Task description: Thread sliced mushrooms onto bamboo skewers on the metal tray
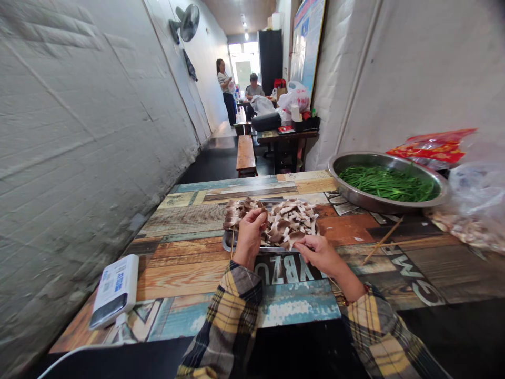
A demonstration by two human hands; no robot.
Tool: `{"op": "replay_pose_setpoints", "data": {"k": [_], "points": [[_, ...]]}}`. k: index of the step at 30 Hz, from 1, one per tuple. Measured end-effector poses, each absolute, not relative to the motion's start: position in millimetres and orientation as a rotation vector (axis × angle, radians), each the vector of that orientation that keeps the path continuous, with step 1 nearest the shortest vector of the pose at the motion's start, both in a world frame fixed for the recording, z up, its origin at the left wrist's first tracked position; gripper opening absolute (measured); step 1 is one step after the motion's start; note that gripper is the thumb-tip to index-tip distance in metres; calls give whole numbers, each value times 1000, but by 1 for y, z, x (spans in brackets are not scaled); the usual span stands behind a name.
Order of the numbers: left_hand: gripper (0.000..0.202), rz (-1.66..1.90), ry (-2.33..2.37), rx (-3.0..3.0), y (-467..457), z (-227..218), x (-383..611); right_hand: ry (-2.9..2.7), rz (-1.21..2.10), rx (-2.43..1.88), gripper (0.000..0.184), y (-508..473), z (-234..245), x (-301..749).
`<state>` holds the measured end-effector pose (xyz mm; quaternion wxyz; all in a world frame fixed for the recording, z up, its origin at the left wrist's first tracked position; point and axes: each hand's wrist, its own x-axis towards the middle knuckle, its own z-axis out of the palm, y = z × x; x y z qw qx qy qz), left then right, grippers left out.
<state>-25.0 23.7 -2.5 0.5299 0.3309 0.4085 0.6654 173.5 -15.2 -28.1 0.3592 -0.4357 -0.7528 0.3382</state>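
A metal tray (228, 243) on the table holds a heap of torn oyster mushrooms (295, 218), with more bundled mushrooms (240, 208) at its left. My left hand (252, 234) is over the middle of the tray, its thumb and fingers pinched on what looks like a small brown mushroom piece. At the tray's near right edge, my right hand (319, 255) pinches a grey-brown mushroom piece (290, 241). Part of a thin bamboo skewer (335, 287) shows below the right wrist; its other end is hidden by the hand. Another skewer (232, 242) leans at the tray's left.
A steel basin (343, 192) of green chives (386, 181) stands right, beside clear plastic bags (477, 184). Loose skewers (382, 239) lie nearer. A white boxy device (115, 289) with a cable sits left. Beyond are a bench (246, 152), another table and two people.
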Motion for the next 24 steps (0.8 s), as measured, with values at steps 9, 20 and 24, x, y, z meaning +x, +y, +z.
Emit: {"op": "replay_pose_setpoints", "data": {"k": [9,20,24], "points": [[42,1637,901,743,20,3,-24,-1917,881,-1125,28,-14,-28,175],[27,1532,825,736,21,-1,-22,-1905,874,-1141,28,-15,-27,175],[24,1545,884,746,19,0,-20,-1895,869,-1156,28,-14,-28,175]]}}
